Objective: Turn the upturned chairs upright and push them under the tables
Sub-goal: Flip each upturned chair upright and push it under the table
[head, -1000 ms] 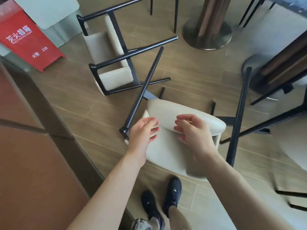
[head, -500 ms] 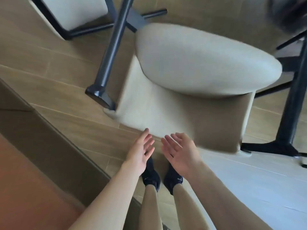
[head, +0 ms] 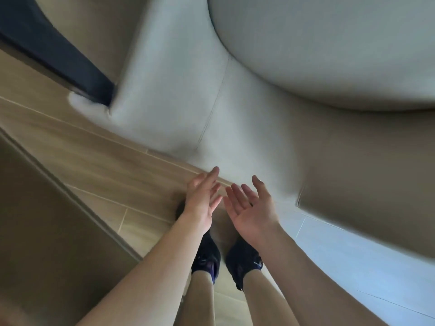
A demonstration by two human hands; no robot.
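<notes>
we see the cream chair [head: 270, 109] filling most of the head view, very close to the camera and blurred, its rounded padded part [head: 329, 50] above a flatter upholstered panel [head: 235, 118] that carries a stitched seam. just to the left of the chair's panel, 1 dark metal leg [head: 54, 50] runs diagonally and ends at the panel's upper left corner. below the chair's lower edge we hold both hands out with nothing in them: the left hand [head: 201, 202] has its fingers straight and spread, side-on, with its fingertips overlapping the chair's lower edge, though we cannot tell whether they touch it. the right hand [head: 253, 209] is turned palm up, fingers relaxed and apart, just beside the left hand and just short of the chair's edge. beneath the hands, further from the chair, stand 2 dark shoes [head: 207, 255] side by side on the wood-look floor [head: 98, 158]. left of the chair, a brown wall base [head: 47, 220] runs diagonally along the floor's edge. under the chair's right side the floor looks pale and bluish.
</notes>
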